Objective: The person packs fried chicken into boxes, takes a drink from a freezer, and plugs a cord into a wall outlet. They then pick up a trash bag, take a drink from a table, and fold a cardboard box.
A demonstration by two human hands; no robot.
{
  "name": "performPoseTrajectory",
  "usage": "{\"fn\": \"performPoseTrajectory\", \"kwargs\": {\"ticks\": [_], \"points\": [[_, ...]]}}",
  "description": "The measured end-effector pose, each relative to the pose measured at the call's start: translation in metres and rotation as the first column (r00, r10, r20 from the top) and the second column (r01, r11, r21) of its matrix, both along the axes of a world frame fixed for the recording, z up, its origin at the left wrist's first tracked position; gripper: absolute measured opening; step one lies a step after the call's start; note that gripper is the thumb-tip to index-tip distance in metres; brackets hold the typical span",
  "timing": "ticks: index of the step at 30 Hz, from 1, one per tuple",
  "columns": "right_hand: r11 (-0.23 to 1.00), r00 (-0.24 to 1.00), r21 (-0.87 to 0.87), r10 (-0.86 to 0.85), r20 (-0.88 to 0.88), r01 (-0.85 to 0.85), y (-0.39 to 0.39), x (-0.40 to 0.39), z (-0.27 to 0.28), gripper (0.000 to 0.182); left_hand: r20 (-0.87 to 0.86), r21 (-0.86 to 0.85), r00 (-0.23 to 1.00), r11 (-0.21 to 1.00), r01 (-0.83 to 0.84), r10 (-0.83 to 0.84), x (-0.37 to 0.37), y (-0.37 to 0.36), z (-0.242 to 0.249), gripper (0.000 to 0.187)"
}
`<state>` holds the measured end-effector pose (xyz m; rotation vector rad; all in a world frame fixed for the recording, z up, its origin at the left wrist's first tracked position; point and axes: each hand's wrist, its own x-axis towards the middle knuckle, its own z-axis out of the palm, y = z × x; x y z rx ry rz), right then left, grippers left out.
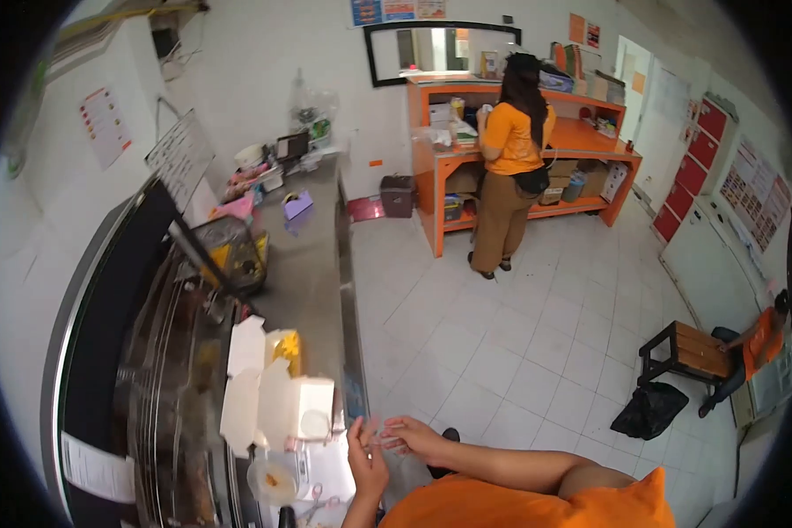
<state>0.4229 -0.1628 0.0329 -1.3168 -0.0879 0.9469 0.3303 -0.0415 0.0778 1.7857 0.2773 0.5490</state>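
My left hand [366, 458] is raised by the counter's front edge, fingers apart and nothing visible in it. Facing it closely is my right hand [411, 439], its fingers stretched out and empty; whether the fingertips touch is hard to tell. Beside my left hand stands an open white cardboard box [264, 400] with a round pale item in one part. Behind it, another open box [247, 345] holds something yellow [288, 348]. Nearer me are a round plastic tub [277, 482] with a small orange-brown bit in it and scissors [318, 502] on a white sheet [330, 466].
A glass display case [163, 378] borders the counter [312, 290] on the left. Farther along sits a purple object [297, 206]. A person in orange [517, 150] stands at an orange shelf unit [427, 176]. At right are a seated person [763, 339], a wooden stool [700, 349] and a black bag [649, 410].
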Motion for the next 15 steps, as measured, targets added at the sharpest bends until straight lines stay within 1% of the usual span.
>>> {"fn": "performPoseTrajectory", "kwargs": {"ticks": [1, 2, 3, 4, 5, 6, 7, 8, 9, 10, 11, 12, 13, 14, 15], "points": [[0.993, 0.95, 0.074, -0.064, -0.304, 0.091, 0.001, 0.013, 0.0, 0.037, 0.007, 0.007, 1.0, 1.0, 0.022, -0.022, 0.021, -0.007, -0.001, 0.04], [0.973, 0.803, 0.124, -0.087, -0.59, 0.196, 0.003, 0.022, -0.001, 0.036, 0.034, 0.156, 0.99, 0.98, 0.127, -0.134, 0.039, -0.013, -0.004, 0.047], [0.936, 0.729, 0.246, -0.017, -0.685, 0.253, 0.004, 0.035, -0.014, 0.044, 0.049, 0.303, 0.967, 0.926, 0.224, -0.25, 0.059, -0.017, -0.006, 0.055], [0.927, 0.729, 0.252, -0.031, -0.684, 0.277, 0.008, 0.048, -0.01, 0.044, 0.048, 0.31, 0.96, 0.918, 0.248, -0.275, 0.078, -0.019, -0.011, 0.055], [0.846, 0.744, 0.389, -0.015, -0.668, 0.366, 0.013, 0.056, -0.007, 0.045, -0.063, 0.466, 0.95, 0.833, 0.299, -0.306, 0.093, -0.02, -0.019, 0.06], [0.736, 0.765, 0.516, -0.004, -0.644, 0.438, 0.013, 0.065, -0.001, 0.047, -0.168, 0.603, 0.934, 0.717, 0.351, -0.316, 0.11, -0.022, -0.031, 0.065], [0.718, 0.763, 0.523, -0.016, -0.646, 0.458, 0.007, 0.076, 0.012, 0.047, -0.072, 0.478, 0.962, 0.838, 0.265, -0.263, 0.132, -0.02, -0.055, 0.07], [0.809, 0.879, 0.49, -0.066, -0.472, 0.324, 0.001, 0.086, 0.033, 0.049, -0.088, 0.488, 0.953, 0.821, 0.294, -0.289, 0.148, -0.017, -0.065, 0.07], [0.891, 0.96, 0.409, -0.091, -0.264, 0.197, -0.008, 0.102, 0.054, 0.051, -0.125, 0.096, 0.977, 0.978, 0.187, -0.174, 0.171, -0.015, -0.073, 0.074], [0.956, 0.996, 0.28, -0.077, -0.049, 0.087, -0.016, 0.115, 0.063, 0.053, -0.218, -0.307, 0.973, 0.952, 0.005, -0.075, 0.196, -0.013, -0.09, 0.077], [0.935, 0.897, 0.319, 0.0, 0.441, -0.157, -0.014, 0.134, 0.024, 0.051, -0.22, -0.637, 0.966, 0.77, -0.037, -0.136, 0.23, 0.047, -0.229, 0.076], [0.938, 0.899, 0.318, -0.013, 0.437, -0.141, -0.019, 0.145, 0.033, 0.051, -0.139, -0.831, 0.93, 0.55, 0.078, -0.341, 0.231, 0.023, -0.174, 0.072], [0.988, 0.622, 0.14, -0.074, 0.78, -0.059, -0.025, 0.153, 0.053, 0.051, 0.027, -0.954, 0.873, 0.248, 0.168, -0.487, 0.236, -0.002, -0.119, 0.068], [0.995, 0.229, 0.001, -0.024, 0.973, 0.099, -0.032, 0.159, 0.064, 0.052, 0.161, -0.978, 0.814, 0.02, 0.207, -0.558, 0.24, -0.017, -0.095, 0.064], [0.991, 0.082, -0.056, 0.047, 0.996, 0.118, -0.04, 0.175, 0.054, 0.053, 0.277, -0.961, 0.759, -0.167, 0.221, -0.589, 0.244, -0.029, -0.071, 0.061]]}}
